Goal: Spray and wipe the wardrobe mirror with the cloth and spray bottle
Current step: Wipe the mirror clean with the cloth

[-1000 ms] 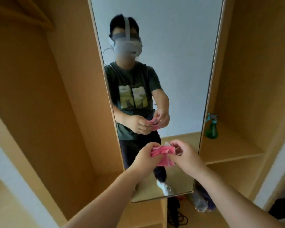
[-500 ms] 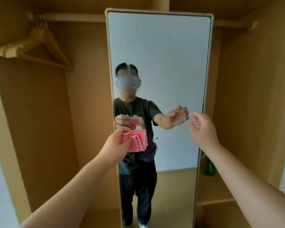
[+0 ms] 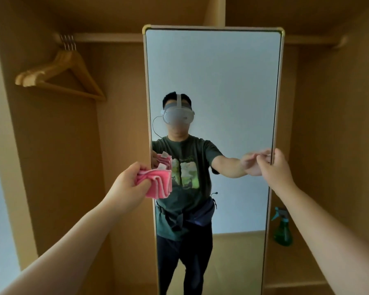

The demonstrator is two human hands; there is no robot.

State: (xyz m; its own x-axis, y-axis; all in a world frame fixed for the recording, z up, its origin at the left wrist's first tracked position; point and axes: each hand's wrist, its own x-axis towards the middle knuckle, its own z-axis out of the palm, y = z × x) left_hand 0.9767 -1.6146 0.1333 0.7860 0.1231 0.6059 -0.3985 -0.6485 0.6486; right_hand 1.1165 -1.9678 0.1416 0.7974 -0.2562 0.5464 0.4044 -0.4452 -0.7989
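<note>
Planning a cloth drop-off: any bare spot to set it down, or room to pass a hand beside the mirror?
Bare shelf in front of the spray bottle, between mirror and right wall. Open room left of the mirror, below the hangers. Crowded: right hand grips the mirror's right edge; left hand holds the cloth at its left edge.

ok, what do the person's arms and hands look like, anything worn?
Left hand and right hand: no gloves, rings or watch visible; forearms bare. The mirror shows short dark green T-shirt sleeves.
</note>
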